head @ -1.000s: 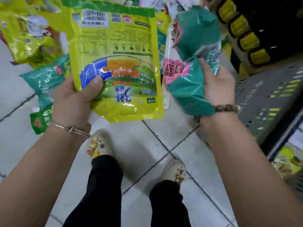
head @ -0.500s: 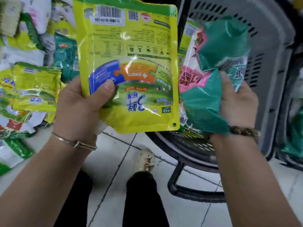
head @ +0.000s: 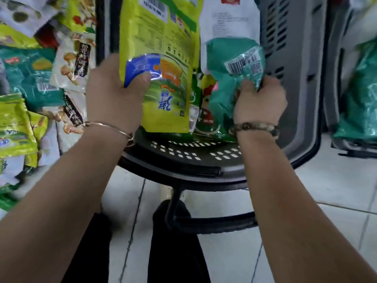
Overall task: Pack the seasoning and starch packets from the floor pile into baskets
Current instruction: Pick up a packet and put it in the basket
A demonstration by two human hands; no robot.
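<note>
As both loads hang just inside the near rim of the grey basket (head: 293,58), evidently for release there, the left hand (head: 114,94) pinches a yellow-green pouch (head: 161,48), thumb on its face, the right hand (head: 259,105) clenches crumpled teal packets (head: 224,78), and the floor pile (head: 36,78) lies beside the basket's left edge.

Left hand (head: 112,94) round a yellow-green packet (head: 163,37), right hand (head: 259,105) round a crumpled teal packet (head: 228,58), over a grey basket (head: 289,78).
</note>
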